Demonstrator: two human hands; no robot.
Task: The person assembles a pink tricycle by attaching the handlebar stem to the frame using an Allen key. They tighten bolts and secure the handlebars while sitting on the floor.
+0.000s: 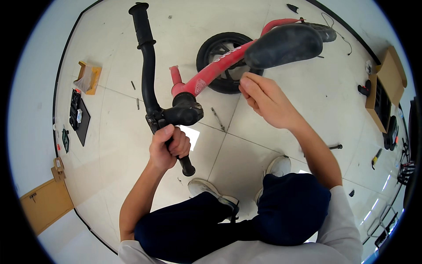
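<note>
Clearly, the left hand (170,147) is wrapped around the lower grip of a black handlebar (149,79), fingers curled round it and thumb lying across the top, with the bar's end poking out below the fist. The right hand (269,99) hangs over the floor near the bike's middle, fingers drawn in and thumb against them; whether something small is pinched there, I cannot tell.

Between and beyond the hands lies the bike: its red frame (220,66) slants up and away from the handlebar to a black seat (283,44). A short red tube (176,77) juts out near the handlebar's center. One black-tired wheel (204,53) shows beneath the frame, just past the right hand's fingertips, and a second wheel (326,33) is partly hidden behind the seat.

Nearer the feet, a thin metal rod (217,119) lies on the tiled floor (114,154), just beyond a pair of pale shoes (279,167).

Farther out on the left sit a yellow box (92,86) with clear plastic in it and a dark flat panel (83,130). Well over to the right are an open cardboard box (375,103) and a yellow-and-black tool (376,158).
</note>
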